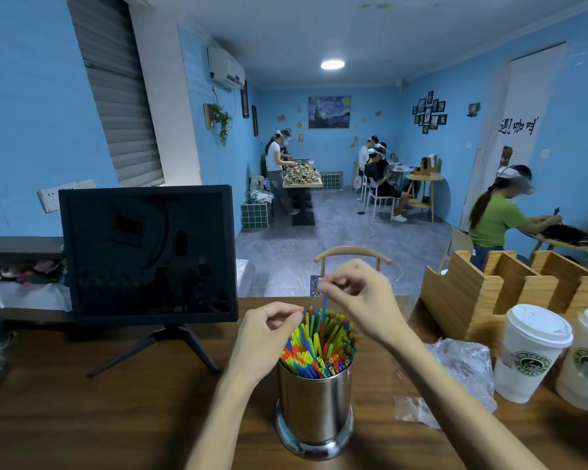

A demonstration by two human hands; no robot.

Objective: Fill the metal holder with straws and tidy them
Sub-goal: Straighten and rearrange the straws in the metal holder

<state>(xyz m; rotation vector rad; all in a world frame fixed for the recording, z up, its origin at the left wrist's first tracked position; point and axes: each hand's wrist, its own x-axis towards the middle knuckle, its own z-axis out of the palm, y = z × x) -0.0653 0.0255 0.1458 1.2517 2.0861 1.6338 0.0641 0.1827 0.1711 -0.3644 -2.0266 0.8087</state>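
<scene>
A shiny metal holder [314, 405] stands upright on the wooden counter [82, 418], packed with colourful straws [319, 347] leaning in several directions. My right hand [357, 293] hovers above the bundle and pinches a single blue straw [324, 308] that sticks up higher than the others. My left hand [269, 334] is at the left edge of the bundle, its fingers curled and pinching the tips of a few straws there.
A black monitor [148, 256] on a stand is at the left. A crumpled clear plastic bag [462, 371] lies to the right of the holder. Two lidded white paper cups [532, 351] and a wooden organiser [510, 293] stand at the right. A chair [352, 256] is behind the counter.
</scene>
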